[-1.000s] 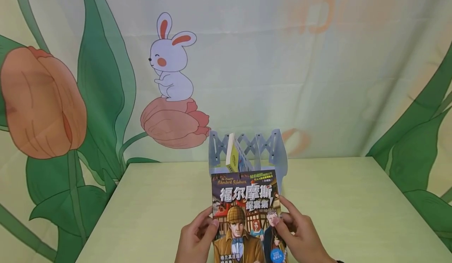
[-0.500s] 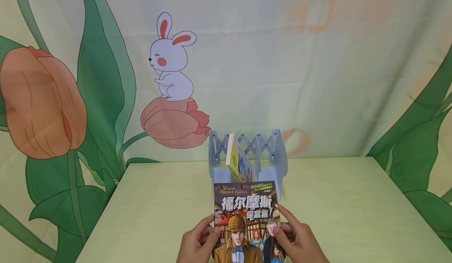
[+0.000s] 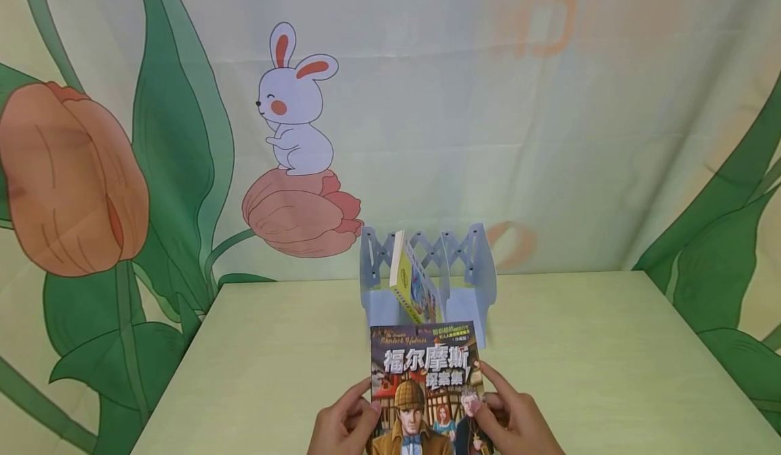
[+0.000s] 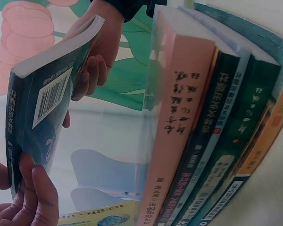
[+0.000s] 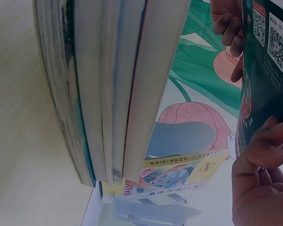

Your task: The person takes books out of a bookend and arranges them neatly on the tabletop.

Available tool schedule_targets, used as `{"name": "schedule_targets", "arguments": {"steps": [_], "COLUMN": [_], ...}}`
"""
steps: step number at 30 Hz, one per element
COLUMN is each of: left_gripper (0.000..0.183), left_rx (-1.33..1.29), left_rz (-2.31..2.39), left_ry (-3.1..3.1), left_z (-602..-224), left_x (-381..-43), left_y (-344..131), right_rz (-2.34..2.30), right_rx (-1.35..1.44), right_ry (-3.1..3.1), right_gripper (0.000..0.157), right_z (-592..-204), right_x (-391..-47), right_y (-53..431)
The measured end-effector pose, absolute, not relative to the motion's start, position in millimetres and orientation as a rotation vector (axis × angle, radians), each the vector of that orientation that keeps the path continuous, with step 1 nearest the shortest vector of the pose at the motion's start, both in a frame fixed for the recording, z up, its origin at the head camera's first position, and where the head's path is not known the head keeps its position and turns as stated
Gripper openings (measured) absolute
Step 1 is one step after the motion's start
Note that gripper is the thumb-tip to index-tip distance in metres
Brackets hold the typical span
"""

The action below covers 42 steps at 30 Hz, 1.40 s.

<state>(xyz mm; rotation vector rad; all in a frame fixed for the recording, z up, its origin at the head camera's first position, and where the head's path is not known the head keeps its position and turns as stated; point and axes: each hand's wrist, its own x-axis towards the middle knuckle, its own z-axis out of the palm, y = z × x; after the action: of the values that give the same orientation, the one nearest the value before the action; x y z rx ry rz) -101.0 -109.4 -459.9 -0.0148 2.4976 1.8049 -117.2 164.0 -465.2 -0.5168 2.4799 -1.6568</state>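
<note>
A paperback book [image 3: 421,401] with a detective in a checked cap on its cover is held upright in front of me. My left hand [image 3: 344,418] pinches its left edge, thumb on the front cover. Along the right edge, my right hand [image 3: 518,418] grips it the same way. Both wrist views show its dark back cover, with a barcode on the book [image 4: 42,103] in the left one. Beyond it stands a pale blue book rack [image 3: 482,265], in which a yellow-edged book [image 3: 421,295] leans. The held book hides the rack's lower front, and its own bottom lies outside the head view.
Several books [image 4: 179,117] stand in a tight row close to the hands in the left wrist view; the head view does not show them. The light green table [image 3: 268,346] stretches to both sides. A printed curtain [image 3: 421,102] hangs behind it.
Both hands have drawn the book down and toward me in the head view, slowing lately. More of the rack and of the yellow-edged book shows above it.
</note>
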Motion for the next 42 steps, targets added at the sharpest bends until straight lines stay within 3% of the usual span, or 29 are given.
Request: {"name": "schedule_targets", "arguments": {"steps": [42], "left_gripper": [0.054], "left_rx": [0.069], "left_rz": [1.657], "left_ry": [2.508], "left_z": [-500], "left_x": [-99], "left_y": [-110], "right_rz": [-1.481], "right_rx": [-0.519], "right_ry": [2.351], "right_gripper": [0.064], "right_z": [-494], "right_x": [-120], "right_y": [168]}}
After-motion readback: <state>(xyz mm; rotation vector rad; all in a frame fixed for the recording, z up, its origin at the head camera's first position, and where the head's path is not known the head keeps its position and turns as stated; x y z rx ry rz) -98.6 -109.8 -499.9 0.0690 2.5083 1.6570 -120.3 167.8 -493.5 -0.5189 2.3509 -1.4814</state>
